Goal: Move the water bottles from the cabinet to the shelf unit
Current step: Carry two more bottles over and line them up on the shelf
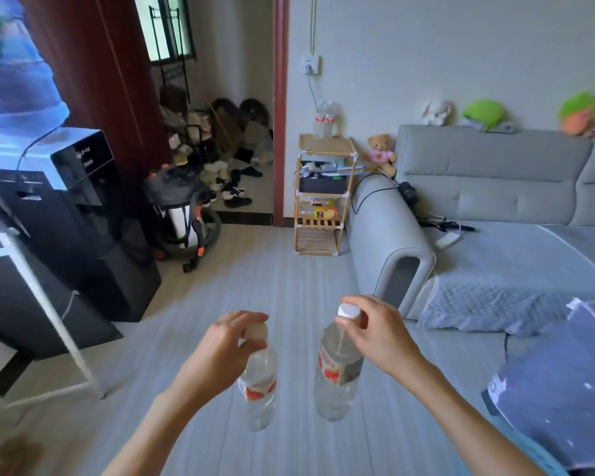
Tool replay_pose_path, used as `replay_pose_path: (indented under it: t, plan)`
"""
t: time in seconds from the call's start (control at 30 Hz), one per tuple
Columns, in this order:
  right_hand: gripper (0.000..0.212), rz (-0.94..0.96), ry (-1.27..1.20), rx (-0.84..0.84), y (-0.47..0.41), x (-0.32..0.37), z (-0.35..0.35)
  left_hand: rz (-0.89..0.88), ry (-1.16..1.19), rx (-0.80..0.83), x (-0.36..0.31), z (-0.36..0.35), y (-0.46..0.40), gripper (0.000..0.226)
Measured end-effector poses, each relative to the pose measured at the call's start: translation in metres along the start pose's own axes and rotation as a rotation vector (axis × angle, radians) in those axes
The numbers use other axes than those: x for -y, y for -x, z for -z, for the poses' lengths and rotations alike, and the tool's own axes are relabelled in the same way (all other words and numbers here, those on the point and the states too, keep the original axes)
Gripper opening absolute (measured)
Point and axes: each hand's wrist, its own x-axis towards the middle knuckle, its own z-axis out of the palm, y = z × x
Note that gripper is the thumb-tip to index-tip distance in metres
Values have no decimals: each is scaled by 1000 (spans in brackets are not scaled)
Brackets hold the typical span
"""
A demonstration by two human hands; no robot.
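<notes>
My left hand (229, 341) grips the white cap of a clear water bottle (258, 393) with a red and white label, which hangs upright above the floor. My right hand (375, 333) holds a second, similar water bottle (337, 379) by its cap and neck. Across the room a small wooden shelf unit (320, 197) stands against the wall beside the sofa. Two more water bottles (326, 119) stand on its top board. The cabinet is not in view.
A grey sofa (495, 214) fills the right side, with a teddy bear (381, 153) on its armrest. A black water dispenser (66, 207) and a vacuum cleaner (182, 214) stand at the left. A white rack frame (49, 304) is near left. Open floor (272, 286) lies ahead.
</notes>
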Motion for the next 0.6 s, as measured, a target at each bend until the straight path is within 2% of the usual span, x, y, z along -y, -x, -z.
replay_pose_path:
  t: [0.1,0.33,0.5,0.6]
  plan:
    - [32,15,12,-7,-77,-14,4,-8,-2,33,-1,3,-76,36]
    - [31,19,-2,-52,-241,-41,-4,-65,13,-27,6,15,-254,38]
    - [29,-10,7,-100,-362,-74,-17,-92,30,-43,31,7,-385,37]
    - [30,-46,24,-70,-437,-94,-25,-111,44,-16,47,3,-464,36]
